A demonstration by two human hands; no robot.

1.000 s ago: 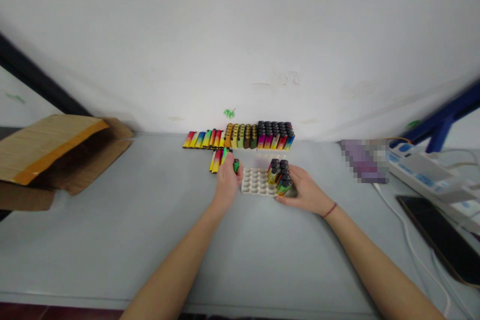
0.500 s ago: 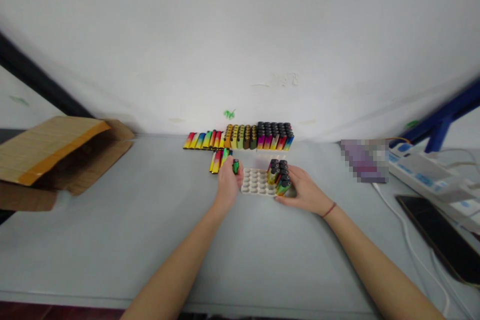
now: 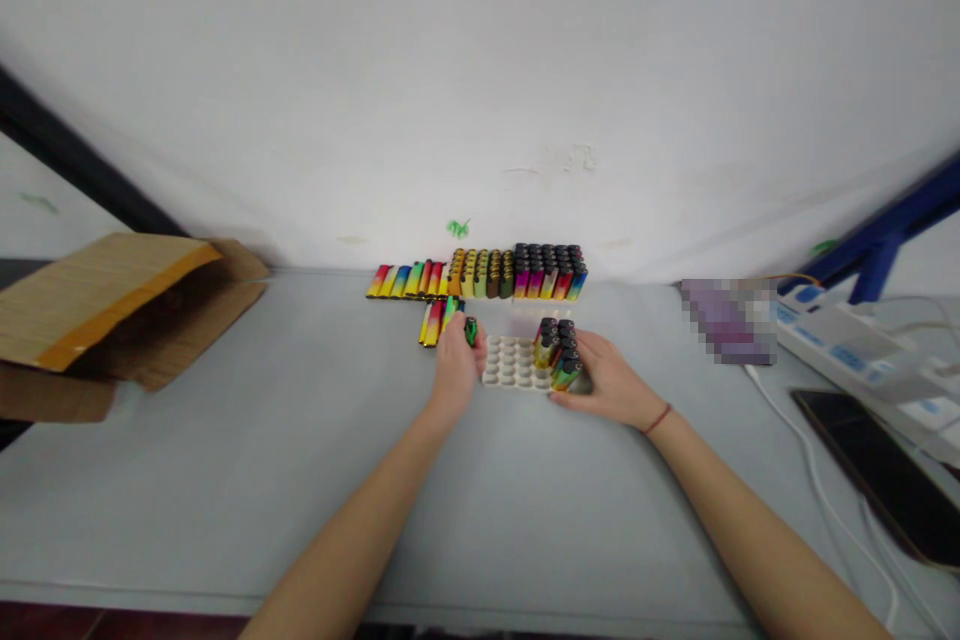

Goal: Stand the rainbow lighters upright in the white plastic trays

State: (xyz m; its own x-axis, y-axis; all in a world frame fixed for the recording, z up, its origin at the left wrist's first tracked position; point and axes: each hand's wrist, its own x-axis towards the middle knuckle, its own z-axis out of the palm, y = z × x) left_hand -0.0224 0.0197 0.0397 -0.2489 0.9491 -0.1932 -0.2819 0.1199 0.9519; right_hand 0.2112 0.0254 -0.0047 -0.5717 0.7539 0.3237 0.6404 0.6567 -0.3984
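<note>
A white tray (image 3: 517, 363) with round pockets lies on the desk between my hands. Several black-topped lighters (image 3: 558, 350) stand upright at its right end, with bare pockets to their left. My left hand (image 3: 454, 360) is closed on a green lighter (image 3: 470, 331) beside the tray's left edge. My right hand (image 3: 606, 382) wraps round the tray's right end, thumb at the near side and fingers behind the lighters. Just past my left hand lie a few loose lighters (image 3: 432, 324) in yellow, red and green, partly covered by that hand.
Against the wall are a row of lying lighters (image 3: 405, 280), a block of yellow and dark ones (image 3: 481, 274) and a block of black-topped ones (image 3: 551, 272). An open cardboard box (image 3: 127, 300) sits left. Power strips (image 3: 862, 340), a cable and a phone (image 3: 885, 475) lie right.
The green lighter in my left hand has turned or shifted very slightly. My right hand and the tray stay where they were.
</note>
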